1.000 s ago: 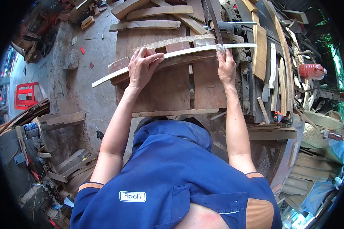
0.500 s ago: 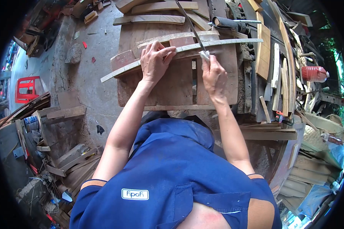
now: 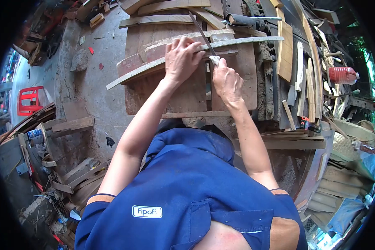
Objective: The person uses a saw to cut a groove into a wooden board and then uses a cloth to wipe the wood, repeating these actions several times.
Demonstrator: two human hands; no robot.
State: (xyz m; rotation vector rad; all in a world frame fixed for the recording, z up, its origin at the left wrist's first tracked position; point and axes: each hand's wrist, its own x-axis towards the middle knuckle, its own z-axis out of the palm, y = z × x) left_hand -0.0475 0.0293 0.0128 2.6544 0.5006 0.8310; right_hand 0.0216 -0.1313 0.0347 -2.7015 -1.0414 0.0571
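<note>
A long, thin curved wooden strip (image 3: 254, 40) with marks along it lies across wooden blocks on the bench (image 3: 175, 102). My left hand (image 3: 181, 62) grips it near the middle, fingers curled over its far side. In my right hand (image 3: 228, 81) is a file (image 3: 202, 32), its narrow dark blade pointing away from me and slanting up-left across the strip. Something whitish is wrapped at the file's handle end (image 3: 214, 59). The blade crosses close to the right of my left fingertips. Whether it touches the strip is hard to see.
More curved wooden pieces (image 3: 162, 19) lie at the bench's far end. A dark cylinder (image 3: 238, 20) sits on the far right. Wood strips (image 3: 310, 89) and a red-filled bottle (image 3: 343, 75) are at the right. On the left floor stand a red stool (image 3: 30, 100) and scrap wood (image 3: 73, 126).
My right hand and the file have moved left and slightly nearer my left hand. My left hand has shifted right along the strip, and the file's blade leans more to the left.
</note>
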